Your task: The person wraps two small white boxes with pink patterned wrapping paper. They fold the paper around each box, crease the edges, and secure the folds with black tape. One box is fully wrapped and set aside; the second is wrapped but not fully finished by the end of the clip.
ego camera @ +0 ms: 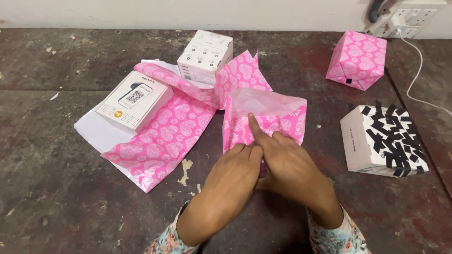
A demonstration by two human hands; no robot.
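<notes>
The big dark worktop (61, 188) is mostly taken up by a flat sheet of pink heart paper (169, 136) at 10 o'clock, with a flat white box (134, 99) and a taller white box (205, 55) sat on it. At 3 o'clock a white box covered in black tape strips (383, 141) is parked, and a finished pink parcel (357, 59) at 1 o'clock. Dead centre, a half-wrapped parcel (263, 120) is being folded shut. The right hand (287, 167) is pressed on it, index finger stretched out pinning a flap. The left hand (238, 171) is laid alongside with fingers curled; whether anything's pinched underneath can't really be made out. Looks like the fold-down stage, so a tape strip would be needed next.
</notes>
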